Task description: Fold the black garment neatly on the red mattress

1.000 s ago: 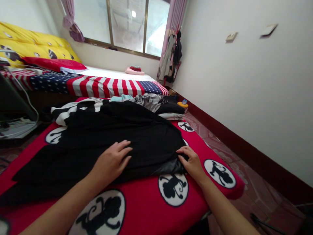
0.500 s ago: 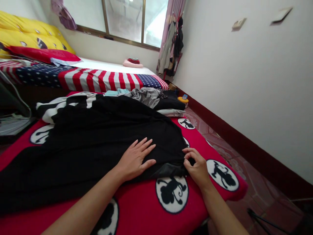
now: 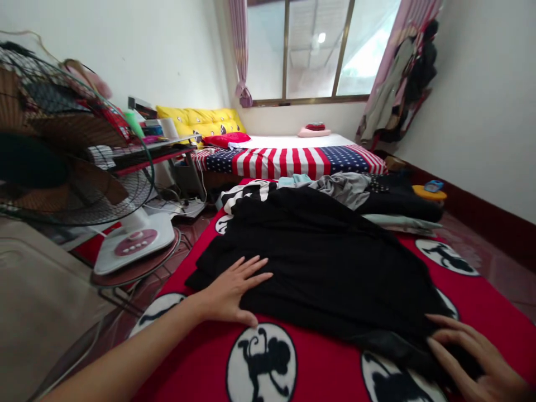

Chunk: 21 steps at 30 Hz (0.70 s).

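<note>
At the far left of my view I see a fan, its wire cage cut off by the edge. Next comes the left hand, palm down near the left end of a black garment; its grip is spread wide, fingers flat on the fabric, clasping nothing. The garment lies across the red cover: matte, plain black, mostly flat, with soft, shallow creases and layered, uneven edges at the left. Its far side meets a black-and-white cloth and, further right, a crumpled grey cloth. Toward the near right edge I make out a strip with a faint sheen. At that corner is the right hand, its grip half curled, fingertips at the garment's edge; I cannot tell whether it pinches any fabric.
</note>
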Each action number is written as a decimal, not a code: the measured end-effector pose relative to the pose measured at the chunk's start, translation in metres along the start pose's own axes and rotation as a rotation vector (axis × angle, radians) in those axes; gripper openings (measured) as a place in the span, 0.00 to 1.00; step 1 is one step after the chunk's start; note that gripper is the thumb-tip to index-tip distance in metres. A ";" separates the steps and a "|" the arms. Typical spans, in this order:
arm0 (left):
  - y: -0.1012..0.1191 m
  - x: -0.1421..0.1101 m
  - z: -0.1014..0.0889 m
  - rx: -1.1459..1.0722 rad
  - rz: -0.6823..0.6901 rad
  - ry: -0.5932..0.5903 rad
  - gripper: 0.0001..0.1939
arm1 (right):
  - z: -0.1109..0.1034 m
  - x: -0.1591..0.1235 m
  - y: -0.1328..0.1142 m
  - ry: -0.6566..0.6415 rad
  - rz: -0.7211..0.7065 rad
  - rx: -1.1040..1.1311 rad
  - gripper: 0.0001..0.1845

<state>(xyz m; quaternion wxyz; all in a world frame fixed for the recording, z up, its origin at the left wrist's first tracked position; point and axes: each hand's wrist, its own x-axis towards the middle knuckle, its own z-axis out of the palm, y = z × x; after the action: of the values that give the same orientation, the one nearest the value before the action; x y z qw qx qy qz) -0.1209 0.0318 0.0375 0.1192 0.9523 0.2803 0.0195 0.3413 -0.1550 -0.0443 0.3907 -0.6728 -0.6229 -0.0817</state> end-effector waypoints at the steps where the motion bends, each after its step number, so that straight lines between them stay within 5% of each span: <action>1: -0.012 -0.014 -0.005 0.027 -0.052 -0.006 0.48 | 0.000 0.001 -0.005 -0.035 -0.035 0.004 0.18; 6: -0.048 -0.048 -0.016 0.154 -0.161 0.038 0.43 | -0.003 0.011 -0.033 -0.251 -0.322 -0.195 0.42; 14: -0.066 -0.036 0.012 0.131 -0.166 0.201 0.44 | 0.004 0.023 -0.036 -0.231 -0.468 -0.312 0.28; 21: -0.044 -0.059 -0.016 0.064 -0.213 0.005 0.44 | -0.015 0.020 -0.041 -0.238 -0.410 -0.207 0.19</action>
<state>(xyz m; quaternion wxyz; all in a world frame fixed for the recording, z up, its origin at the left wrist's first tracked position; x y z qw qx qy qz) -0.1958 0.0393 0.0439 0.0893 0.9204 0.3808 0.0000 0.3141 -0.1523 -0.0053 0.2190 -0.5738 -0.7761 -0.1430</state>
